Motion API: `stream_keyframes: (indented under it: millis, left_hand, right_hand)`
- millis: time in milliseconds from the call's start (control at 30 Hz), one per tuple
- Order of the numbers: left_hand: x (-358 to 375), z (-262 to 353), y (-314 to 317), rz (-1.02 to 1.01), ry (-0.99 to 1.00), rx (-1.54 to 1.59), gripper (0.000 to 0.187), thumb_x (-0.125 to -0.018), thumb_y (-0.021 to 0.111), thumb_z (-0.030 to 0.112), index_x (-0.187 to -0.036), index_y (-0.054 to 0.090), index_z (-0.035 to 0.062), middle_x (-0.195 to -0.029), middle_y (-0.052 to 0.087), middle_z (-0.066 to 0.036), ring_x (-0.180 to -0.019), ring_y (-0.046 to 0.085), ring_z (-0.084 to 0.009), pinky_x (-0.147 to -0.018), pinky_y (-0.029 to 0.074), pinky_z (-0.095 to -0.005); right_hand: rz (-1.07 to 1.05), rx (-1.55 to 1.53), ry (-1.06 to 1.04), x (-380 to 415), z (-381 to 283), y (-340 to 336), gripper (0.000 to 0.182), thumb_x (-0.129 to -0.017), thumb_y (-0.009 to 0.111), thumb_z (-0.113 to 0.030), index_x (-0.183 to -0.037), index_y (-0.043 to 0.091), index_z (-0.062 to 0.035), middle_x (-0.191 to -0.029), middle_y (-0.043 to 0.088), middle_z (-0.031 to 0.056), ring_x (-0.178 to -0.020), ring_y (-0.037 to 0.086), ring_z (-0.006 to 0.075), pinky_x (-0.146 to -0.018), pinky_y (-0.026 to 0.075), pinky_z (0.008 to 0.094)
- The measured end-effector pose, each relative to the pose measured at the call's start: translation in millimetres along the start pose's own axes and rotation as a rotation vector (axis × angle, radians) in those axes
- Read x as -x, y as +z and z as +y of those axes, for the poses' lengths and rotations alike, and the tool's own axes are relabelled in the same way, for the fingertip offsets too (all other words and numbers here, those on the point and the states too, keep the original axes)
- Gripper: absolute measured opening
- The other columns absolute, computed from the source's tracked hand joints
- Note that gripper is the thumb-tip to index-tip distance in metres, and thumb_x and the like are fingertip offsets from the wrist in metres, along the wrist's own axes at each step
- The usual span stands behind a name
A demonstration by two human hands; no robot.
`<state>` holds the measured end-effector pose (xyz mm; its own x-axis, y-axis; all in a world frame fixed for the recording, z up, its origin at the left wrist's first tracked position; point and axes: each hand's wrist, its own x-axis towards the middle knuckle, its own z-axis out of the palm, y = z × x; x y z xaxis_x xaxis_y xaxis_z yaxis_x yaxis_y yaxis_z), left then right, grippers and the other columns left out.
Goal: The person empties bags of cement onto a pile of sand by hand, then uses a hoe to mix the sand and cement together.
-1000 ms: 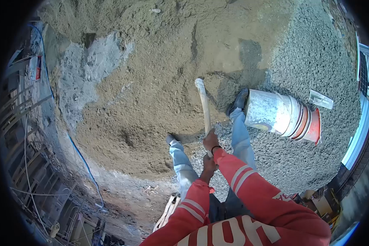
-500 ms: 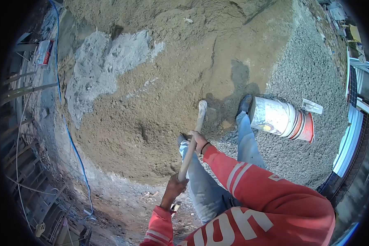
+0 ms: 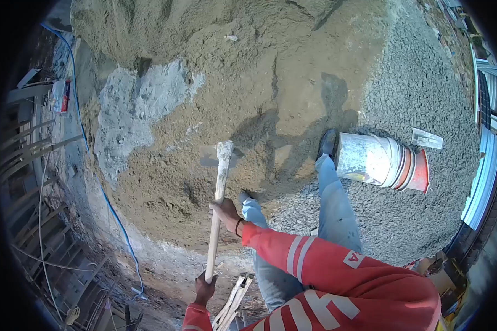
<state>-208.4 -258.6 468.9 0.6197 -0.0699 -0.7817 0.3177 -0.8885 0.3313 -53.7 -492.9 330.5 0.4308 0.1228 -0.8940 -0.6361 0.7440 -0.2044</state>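
Both hands grip one hoe (image 3: pixel 215 243), whose pale wooden handle runs nearly upright through the view. My right hand (image 3: pixel 225 214) is wrapped around the middle of the handle, a dark band at its wrist. Lower down, my left hand (image 3: pixel 205 290) is closed around the handle's near end. The hoe's head is crusted pale, and its flat blade overlaps the brownish sand (image 3: pixel 176 182) in this view. My feet stand apart to the right of the hoe, one shoe (image 3: pixel 328 143) beside the buckets.
Stacked buckets (image 3: pixel 370 160) lie sideways on grey gravel (image 3: pixel 414 99), with a flat pale tool (image 3: pixel 427 138) close by. Grey powder (image 3: pixel 132 99) covers part of the sand. A blue hose (image 3: pixel 116 218) runs down the left, past wooden boards (image 3: pixel 36 165).
The hoe and both hands have moved left, and the handle is now more upright. The blade now shows at the hoe's head. The view has shifted slightly.
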Motion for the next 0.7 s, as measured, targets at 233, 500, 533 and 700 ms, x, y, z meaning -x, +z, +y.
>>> stream_keyframes:
  millis: [233,500,533,700]
  left_hand:
    - [-237,365,195,0.084,0.484,0.535,0.023,-0.086,0.068,0.019,-0.078,0.056,0.0000,-0.058,0.052,-0.007,-0.051,0.050,-0.0152,-0.051,0.041,-0.0340]
    - [-431,632,382,-0.026,0.579,0.713,0.019,-0.085,0.061,0.014,-0.088,0.062,-0.0049,-0.068,0.064,-0.009,-0.063,0.061,-0.0147,-0.056,0.048,-0.0319]
    - [-430,632,405,-0.032,0.441,0.616,0.024,-0.085,0.063,0.018,-0.089,0.062,-0.0056,-0.068,0.065,-0.011,-0.064,0.063,-0.0166,-0.057,0.049,-0.0335]
    - [-375,583,418,0.081,0.452,0.288,0.034,-0.084,0.065,0.027,-0.088,0.064,-0.0069,-0.073,0.064,-0.026,-0.071,0.066,-0.0400,-0.061,0.051,-0.0454]
  right_hand:
    - [0.402,0.560,-0.853,-22,-393,-163,0.031,-0.083,0.065,-0.014,-0.098,0.043,0.0015,-0.068,0.063,0.0126,-0.055,0.064,0.0213,-0.048,0.052,0.0324]
    - [0.915,1.223,-0.726,-139,-569,-398,0.043,-0.080,0.064,-0.022,-0.108,0.052,0.0078,-0.090,0.065,0.0288,-0.091,0.065,0.0407,-0.081,0.053,0.0431]
    - [0.884,1.284,-0.658,-151,-560,-432,0.042,-0.080,0.065,-0.024,-0.105,0.055,0.0082,-0.094,0.065,0.0288,-0.094,0.064,0.0402,-0.082,0.053,0.0431]
    - [0.911,1.260,-0.571,-152,-475,-470,0.034,-0.079,0.063,-0.024,-0.096,0.061,0.0057,-0.098,0.064,0.0263,-0.093,0.064,0.0397,-0.084,0.051,0.0430]
